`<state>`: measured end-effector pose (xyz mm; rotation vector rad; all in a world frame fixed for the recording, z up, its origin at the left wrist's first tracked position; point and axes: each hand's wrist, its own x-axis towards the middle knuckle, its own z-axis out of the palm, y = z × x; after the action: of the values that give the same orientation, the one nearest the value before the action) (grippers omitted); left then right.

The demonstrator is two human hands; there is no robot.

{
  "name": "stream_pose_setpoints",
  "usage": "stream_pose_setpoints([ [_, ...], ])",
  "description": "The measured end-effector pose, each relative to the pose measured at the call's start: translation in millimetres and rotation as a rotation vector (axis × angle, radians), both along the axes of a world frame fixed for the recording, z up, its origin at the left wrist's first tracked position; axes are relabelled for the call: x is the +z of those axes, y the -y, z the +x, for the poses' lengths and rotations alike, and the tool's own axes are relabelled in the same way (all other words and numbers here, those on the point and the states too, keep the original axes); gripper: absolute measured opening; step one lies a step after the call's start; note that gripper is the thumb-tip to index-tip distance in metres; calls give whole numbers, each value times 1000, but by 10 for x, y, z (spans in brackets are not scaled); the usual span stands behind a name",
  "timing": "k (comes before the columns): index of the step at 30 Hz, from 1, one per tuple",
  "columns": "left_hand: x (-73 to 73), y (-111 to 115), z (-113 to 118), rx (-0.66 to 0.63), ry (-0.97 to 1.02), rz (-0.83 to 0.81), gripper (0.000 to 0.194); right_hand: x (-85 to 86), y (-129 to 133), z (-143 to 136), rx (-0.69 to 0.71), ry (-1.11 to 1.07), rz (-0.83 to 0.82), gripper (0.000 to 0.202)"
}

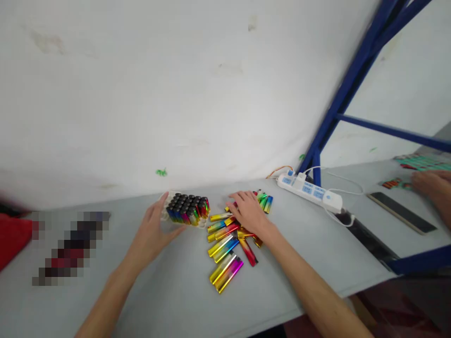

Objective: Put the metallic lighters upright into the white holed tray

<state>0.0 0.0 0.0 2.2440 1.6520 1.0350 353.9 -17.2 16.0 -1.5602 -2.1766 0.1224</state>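
Nearest me on the grey table (183, 300), loose shiny lighters (225, 256) lie in a scattered heap, and my right hand (248, 213) rests palm down on the far part of that heap, fingers spread and touching the lighters without gripping any. My left hand (153, 230) is open, its thumb and fingers set against the left side of a white tray (165, 212) packed with upright lighters, just left of the heap. Farther right, a white power strip (310, 190) lies by the blue frame (338, 103), and another person's hand (431, 185) rests well apart.
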Motion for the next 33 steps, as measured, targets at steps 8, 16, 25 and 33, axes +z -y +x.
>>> stream_pose_setpoints([
  [8,-308,45,405,78,129,6,141,495,-191,-826,212,-59,21,73],
  [16,-500,184,271,84,179,29,136,465,-361,-1334,147,189,-121,82],
  [25,-581,-3,792,57,261,23,146,470,-699,-1230,-96,-110,-394,68],
  [33,-361,-329,680,-200,221,-98,146,400,-551,-962,-148,-157,-432,73],
])
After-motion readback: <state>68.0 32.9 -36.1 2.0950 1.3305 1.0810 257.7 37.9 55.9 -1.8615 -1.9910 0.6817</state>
